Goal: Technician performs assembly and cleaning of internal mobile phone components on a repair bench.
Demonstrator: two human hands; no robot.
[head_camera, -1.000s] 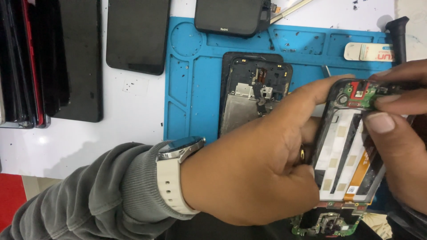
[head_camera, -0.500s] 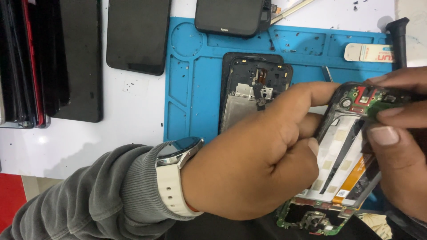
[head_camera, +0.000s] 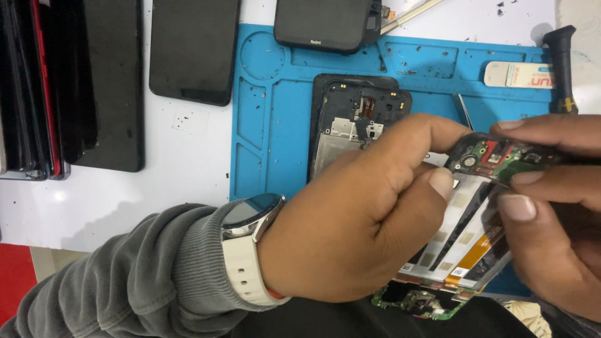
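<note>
- The left hand (head_camera: 357, 219) is closed around the opened phone (head_camera: 466, 231); its thumb presses on the white inside.
- The right hand (head_camera: 551, 206) pinches the top end of the phone, near the green circuit board (head_camera: 494, 158).
- The phone is held tilted above the blue repair mat (head_camera: 275, 119).
- A phone frame (head_camera: 350, 119) lies on the mat behind.

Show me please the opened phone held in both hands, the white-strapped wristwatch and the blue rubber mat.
opened phone (head_camera: 466, 231), head view, on its pale inner panel.
white-strapped wristwatch (head_camera: 251, 211), head view, on its dark face.
blue rubber mat (head_camera: 269, 138), head view, on its bare left part.
</note>
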